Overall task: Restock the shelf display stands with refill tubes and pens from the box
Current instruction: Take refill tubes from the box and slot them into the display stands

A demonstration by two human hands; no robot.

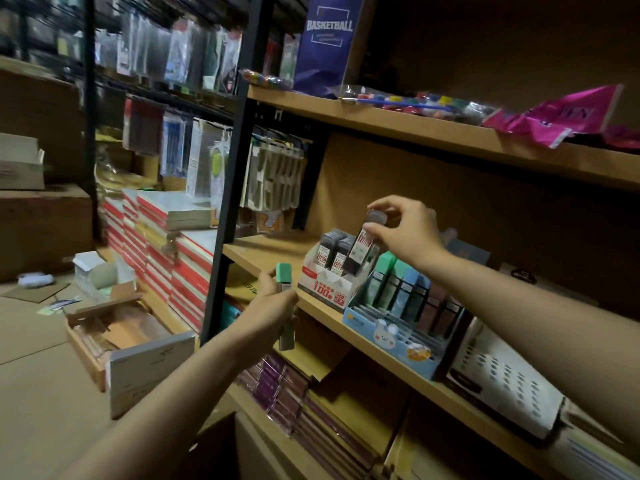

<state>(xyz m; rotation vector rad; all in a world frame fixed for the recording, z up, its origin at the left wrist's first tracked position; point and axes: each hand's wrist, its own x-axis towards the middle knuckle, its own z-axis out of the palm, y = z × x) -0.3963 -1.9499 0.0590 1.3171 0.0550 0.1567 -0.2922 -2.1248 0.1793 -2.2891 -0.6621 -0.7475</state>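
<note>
My right hand (405, 230) pinches the grey cap of a dark refill tube (363, 251) and holds it tilted over the white and red display stand (325, 285), where two more dark tubes (332, 251) stand upright. My left hand (273, 303) grips a green-capped refill tube (284, 292) just in front of the shelf edge, left of that stand. To the right sits a blue display stand (388, 337) filled with several pastel-capped tubes (398, 285). An open cardboard box (114, 334) lies on the floor at the left.
The wooden shelf (263, 251) carries both stands; a perforated white container (502, 379) sits to their right. The shelf above (381, 123) holds paint pots and a pink packet. Stacked notebooks (166, 251) and hanging packs fill the left. More stock lies on the lower shelf.
</note>
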